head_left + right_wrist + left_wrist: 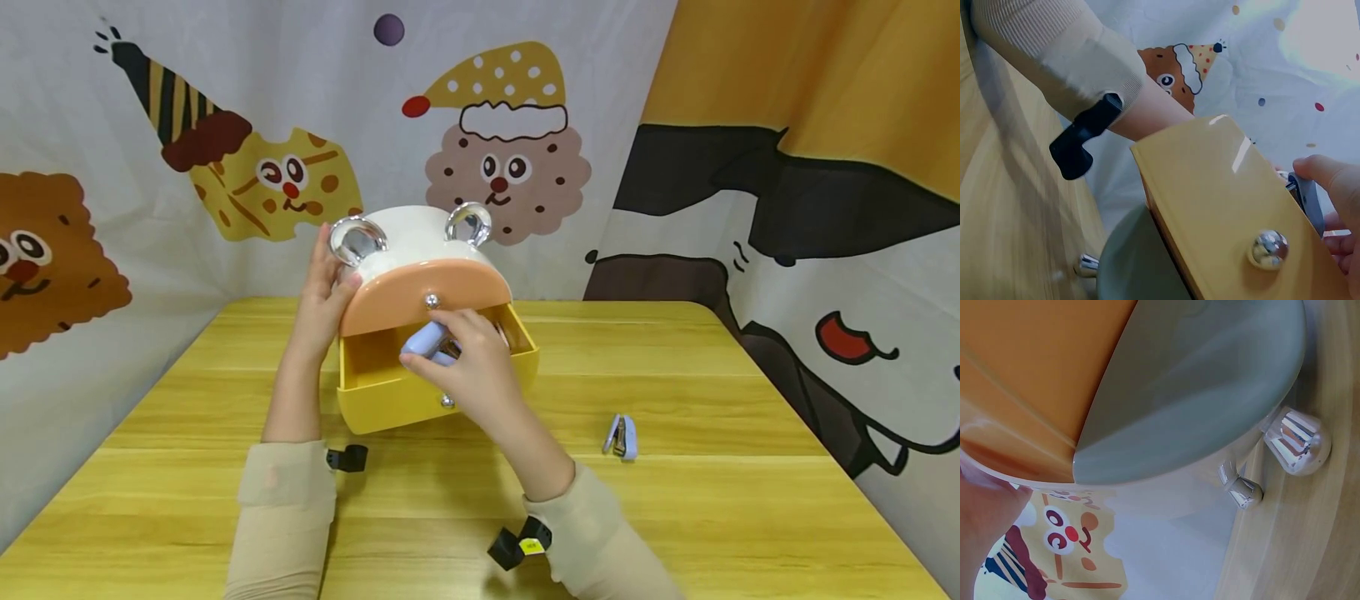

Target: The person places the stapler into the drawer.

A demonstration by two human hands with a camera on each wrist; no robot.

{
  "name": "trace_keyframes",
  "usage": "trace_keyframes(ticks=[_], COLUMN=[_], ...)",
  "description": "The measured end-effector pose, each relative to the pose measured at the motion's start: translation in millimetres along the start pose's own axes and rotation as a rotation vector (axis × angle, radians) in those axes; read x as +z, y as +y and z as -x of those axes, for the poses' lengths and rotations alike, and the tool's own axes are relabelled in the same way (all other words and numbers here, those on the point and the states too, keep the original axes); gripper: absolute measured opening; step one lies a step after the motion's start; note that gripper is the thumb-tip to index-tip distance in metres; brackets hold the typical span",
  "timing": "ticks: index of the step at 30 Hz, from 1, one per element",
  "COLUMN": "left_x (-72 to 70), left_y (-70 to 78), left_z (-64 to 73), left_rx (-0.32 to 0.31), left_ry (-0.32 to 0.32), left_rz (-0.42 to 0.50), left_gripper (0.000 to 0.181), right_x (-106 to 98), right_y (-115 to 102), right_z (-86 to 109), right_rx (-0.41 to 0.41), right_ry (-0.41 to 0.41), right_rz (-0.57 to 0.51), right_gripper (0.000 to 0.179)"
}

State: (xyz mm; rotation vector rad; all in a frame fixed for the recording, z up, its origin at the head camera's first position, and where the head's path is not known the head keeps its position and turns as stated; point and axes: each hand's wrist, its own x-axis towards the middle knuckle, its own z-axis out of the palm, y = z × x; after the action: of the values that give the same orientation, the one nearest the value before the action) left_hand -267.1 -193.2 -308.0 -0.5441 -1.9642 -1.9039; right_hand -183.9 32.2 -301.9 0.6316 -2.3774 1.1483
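Observation:
A small white storage box (408, 229) with silver ears has a yellow lower drawer (390, 408) pulled out and an orange upper drawer (412, 292) closed. My left hand (322, 292) rests against the box's left side, fingers extended upward behind one ear and the thumb near the front edge. Over the yellow drawer, my right hand (483, 362) pinches a light-blue stapler (423, 340) between thumb and fingers. In the right wrist view the same stapler (1311, 203) shows just beyond the drawer front. Part of the drawer's inside is hidden behind my right hand.
A second light-blue stapler (622, 437) lies on the wooden table (720, 517) to the right of the box. Silver feet (1300, 442) hold the box off the tabletop. Behind the table hangs a printed cloth (300, 75). Black camera mounts (517, 543) stick out from both cuffs.

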Motion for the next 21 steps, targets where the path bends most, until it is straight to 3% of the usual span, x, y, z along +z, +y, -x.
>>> trace_keyframes(ticks=[12,21], left_x=[-0.7,-0.8], left_y=[1.0,1.2], left_z=[-0.5,0.0], left_rx=[-0.004,-0.012], left_ry=[-0.001,-0.001], left_rz=[-0.009,-0.02], left_gripper=[0.075,0.075], right_x=[13.5,12.6], right_y=[-4.8,-2.5], right_z=[0.1,1.7], right_rx=[-0.147,-0.163], right_ry=[0.002,0.029], right_rz=[0.287,0.219], right_gripper=[0.061,0.052])
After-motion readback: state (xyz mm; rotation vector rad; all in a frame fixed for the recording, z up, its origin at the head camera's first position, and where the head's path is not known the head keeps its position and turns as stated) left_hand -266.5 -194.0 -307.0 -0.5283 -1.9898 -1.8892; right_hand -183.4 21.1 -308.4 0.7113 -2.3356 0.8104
